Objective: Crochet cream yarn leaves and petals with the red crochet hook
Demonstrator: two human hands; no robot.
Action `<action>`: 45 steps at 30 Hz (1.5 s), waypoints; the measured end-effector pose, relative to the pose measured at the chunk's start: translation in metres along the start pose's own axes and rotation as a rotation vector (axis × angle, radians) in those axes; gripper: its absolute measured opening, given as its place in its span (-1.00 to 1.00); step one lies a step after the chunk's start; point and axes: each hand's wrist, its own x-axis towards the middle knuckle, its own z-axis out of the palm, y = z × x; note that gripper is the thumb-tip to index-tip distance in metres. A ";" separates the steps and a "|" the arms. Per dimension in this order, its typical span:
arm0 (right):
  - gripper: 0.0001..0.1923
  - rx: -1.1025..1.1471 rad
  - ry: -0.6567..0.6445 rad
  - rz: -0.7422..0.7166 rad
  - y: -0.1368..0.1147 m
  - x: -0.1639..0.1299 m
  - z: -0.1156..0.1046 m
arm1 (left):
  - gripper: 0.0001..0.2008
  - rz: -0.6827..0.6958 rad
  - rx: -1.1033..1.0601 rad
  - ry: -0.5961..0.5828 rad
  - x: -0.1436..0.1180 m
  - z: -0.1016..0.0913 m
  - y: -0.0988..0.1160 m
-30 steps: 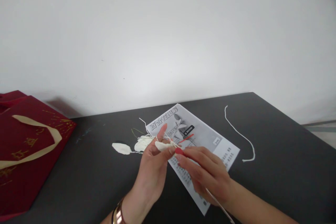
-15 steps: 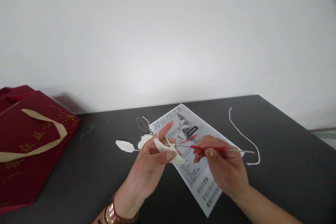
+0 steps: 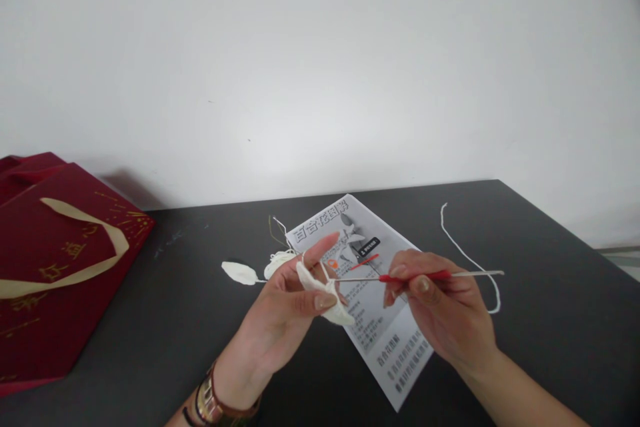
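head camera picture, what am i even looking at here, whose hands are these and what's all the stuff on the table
The camera sits on a person's head, looking down at their own two bare hands; there is no machine. The left hand pinches a small white crocheted petal piece. The right hand grips a thin metal crochet hook with a red handle, its tip at the piece. On the dark grey table lie a printed grey instruction sheet, a loose white yarn strand, another white crocheted petal and a dark red paper gift bag.
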 end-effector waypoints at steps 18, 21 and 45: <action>-0.89 -0.209 -0.156 -0.120 -0.009 0.001 -0.015 | -0.38 -0.164 0.028 -0.055 -0.002 -0.010 0.001; -0.89 -0.225 -0.163 -0.130 -0.011 0.000 -0.014 | -0.36 -0.165 0.051 -0.056 -0.003 -0.011 0.000; -0.89 -0.083 -0.253 -0.073 -0.012 0.005 -0.018 | -0.40 -0.226 -0.007 -0.262 0.000 -0.014 -0.001</action>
